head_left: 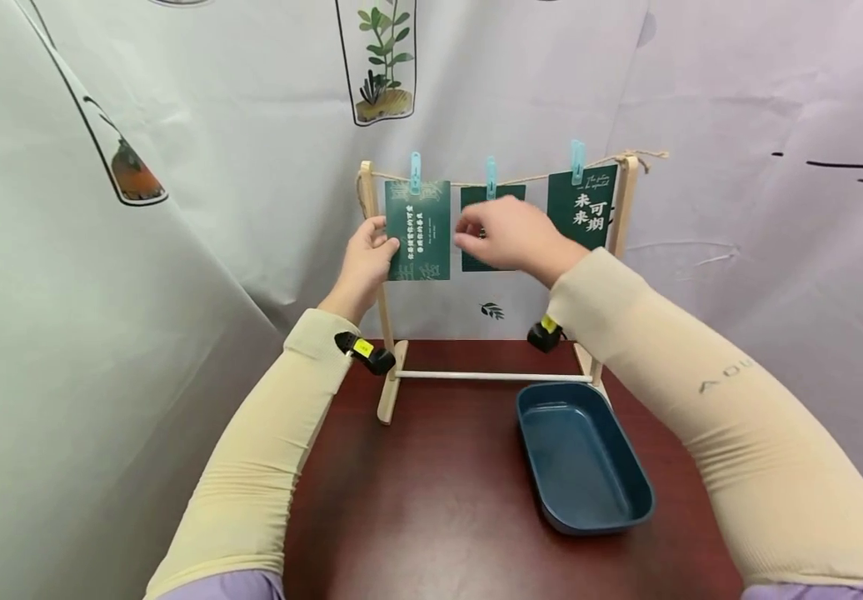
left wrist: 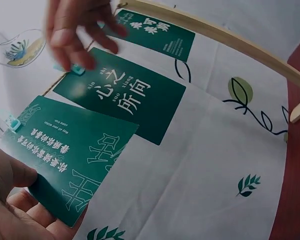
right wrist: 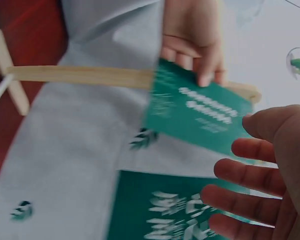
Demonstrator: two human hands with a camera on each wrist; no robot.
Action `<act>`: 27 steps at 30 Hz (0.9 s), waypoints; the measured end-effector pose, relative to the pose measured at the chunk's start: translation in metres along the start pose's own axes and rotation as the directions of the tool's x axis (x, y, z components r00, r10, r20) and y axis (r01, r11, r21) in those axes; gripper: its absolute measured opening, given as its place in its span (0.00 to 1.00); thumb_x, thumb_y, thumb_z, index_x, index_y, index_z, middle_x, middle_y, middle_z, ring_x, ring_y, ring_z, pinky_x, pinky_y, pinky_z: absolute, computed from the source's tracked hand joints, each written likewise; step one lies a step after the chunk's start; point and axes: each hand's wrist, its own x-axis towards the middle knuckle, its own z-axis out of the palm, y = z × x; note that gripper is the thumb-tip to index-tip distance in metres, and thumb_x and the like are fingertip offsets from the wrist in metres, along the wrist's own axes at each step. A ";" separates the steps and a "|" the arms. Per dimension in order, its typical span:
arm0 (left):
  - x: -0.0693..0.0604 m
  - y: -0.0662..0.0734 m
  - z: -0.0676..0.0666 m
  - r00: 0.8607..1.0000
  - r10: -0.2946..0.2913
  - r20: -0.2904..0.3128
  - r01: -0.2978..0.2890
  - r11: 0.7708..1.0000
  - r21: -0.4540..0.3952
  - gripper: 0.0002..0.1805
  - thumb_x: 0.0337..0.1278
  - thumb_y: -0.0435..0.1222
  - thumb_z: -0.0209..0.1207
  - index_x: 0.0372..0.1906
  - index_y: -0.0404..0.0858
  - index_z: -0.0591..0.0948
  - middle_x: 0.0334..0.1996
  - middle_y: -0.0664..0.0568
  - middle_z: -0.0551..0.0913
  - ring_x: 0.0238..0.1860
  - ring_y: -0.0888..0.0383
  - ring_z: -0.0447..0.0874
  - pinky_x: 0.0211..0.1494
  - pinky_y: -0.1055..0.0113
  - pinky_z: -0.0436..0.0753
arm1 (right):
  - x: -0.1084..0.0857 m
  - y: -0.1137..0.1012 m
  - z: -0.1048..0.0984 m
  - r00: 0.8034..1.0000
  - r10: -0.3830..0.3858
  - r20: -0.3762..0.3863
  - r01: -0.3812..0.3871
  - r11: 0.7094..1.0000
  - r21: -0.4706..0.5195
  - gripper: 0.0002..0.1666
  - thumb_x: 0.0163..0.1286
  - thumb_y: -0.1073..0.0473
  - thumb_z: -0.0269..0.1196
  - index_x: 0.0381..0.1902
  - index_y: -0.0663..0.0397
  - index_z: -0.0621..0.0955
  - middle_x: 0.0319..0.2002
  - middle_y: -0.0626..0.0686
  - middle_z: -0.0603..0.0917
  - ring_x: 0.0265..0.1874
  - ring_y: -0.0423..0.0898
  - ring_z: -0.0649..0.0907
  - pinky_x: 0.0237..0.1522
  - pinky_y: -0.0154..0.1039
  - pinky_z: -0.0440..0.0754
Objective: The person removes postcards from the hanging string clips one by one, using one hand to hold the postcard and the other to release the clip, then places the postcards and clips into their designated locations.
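Note:
At the left end of a twine line, a green card hangs under a light blue clothespin. My left hand pinches this card's left edge between thumb and fingers. In front of the middle green card is my right hand, partly covering it in the head view. The right wrist view shows the right hand with fingers spread and nothing held. A second clothespin is on the middle card, and a third clothespin is on the right card.
A wooden frame with a white lower rod holds the twine. On the dark red table, a blue rectangular tray lies at the frame's right front. White printed cloth hangs behind and to the left.

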 end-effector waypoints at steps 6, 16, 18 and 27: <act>-0.002 -0.003 0.003 1.000 -0.011 -0.014 0.010 0.999 -0.034 0.19 0.79 0.32 0.48 0.67 0.46 0.72 0.57 0.45 0.82 0.50 0.51 0.84 0.53 0.56 0.84 | 0.033 -0.022 -0.029 0.998 0.061 -0.008 -0.061 0.998 0.001 0.21 0.79 0.46 0.54 0.59 0.49 0.81 0.53 0.53 0.84 0.45 0.49 0.83 0.49 0.50 0.81; -0.004 -0.005 0.002 0.999 0.018 -0.039 -0.019 1.000 -0.019 0.18 0.79 0.33 0.49 0.66 0.47 0.73 0.53 0.45 0.84 0.49 0.51 0.85 0.51 0.57 0.84 | 0.078 -0.034 -0.045 0.966 0.257 0.026 -0.256 0.940 0.224 0.35 0.79 0.41 0.51 0.79 0.42 0.62 0.70 0.50 0.74 0.47 0.47 0.85 0.49 0.40 0.83; -0.004 -0.005 0.001 0.999 0.022 -0.038 -0.022 1.000 -0.017 0.18 0.79 0.33 0.49 0.67 0.47 0.73 0.53 0.45 0.84 0.49 0.51 0.85 0.51 0.57 0.85 | 0.083 -0.035 -0.044 0.957 0.285 0.062 -0.290 0.911 0.295 0.38 0.79 0.41 0.51 0.81 0.41 0.57 0.71 0.51 0.73 0.38 0.47 0.87 0.43 0.38 0.85; -0.003 -0.003 0.001 0.999 0.027 -0.027 -0.028 0.999 -0.037 0.18 0.78 0.33 0.49 0.66 0.48 0.73 0.54 0.45 0.83 0.49 0.51 0.84 0.52 0.56 0.84 | 0.103 -0.036 -0.036 0.926 0.319 0.201 -0.377 0.776 0.505 0.36 0.82 0.43 0.45 0.81 0.48 0.57 0.63 0.56 0.77 0.27 0.43 0.87 0.36 0.37 0.87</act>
